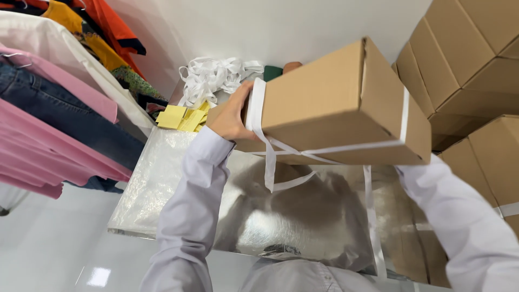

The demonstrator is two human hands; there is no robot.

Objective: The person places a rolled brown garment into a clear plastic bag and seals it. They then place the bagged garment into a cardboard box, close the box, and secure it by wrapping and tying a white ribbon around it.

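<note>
Long brown cardboard box (340, 103), bound with white tape (270, 157), held raised and tilted above the shiny silver worktop (162, 184). Left hand (232, 116) grip clasps its left end; right hand hidden behind box, grip cannot be told. Yellow slips (181, 117) and loose white tape pile (213, 75) lie beyond. Stacked cartons (465, 54) crowd right; hanging garments (54, 119) left.

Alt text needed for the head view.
A person in pale long sleeves lifts a brown cardboard box wrapped in white ribbon over a shiny silver table; the left hand grips one end, the right hand is hidden. Clothes hang left, stacked cardboard cartons right.
</note>
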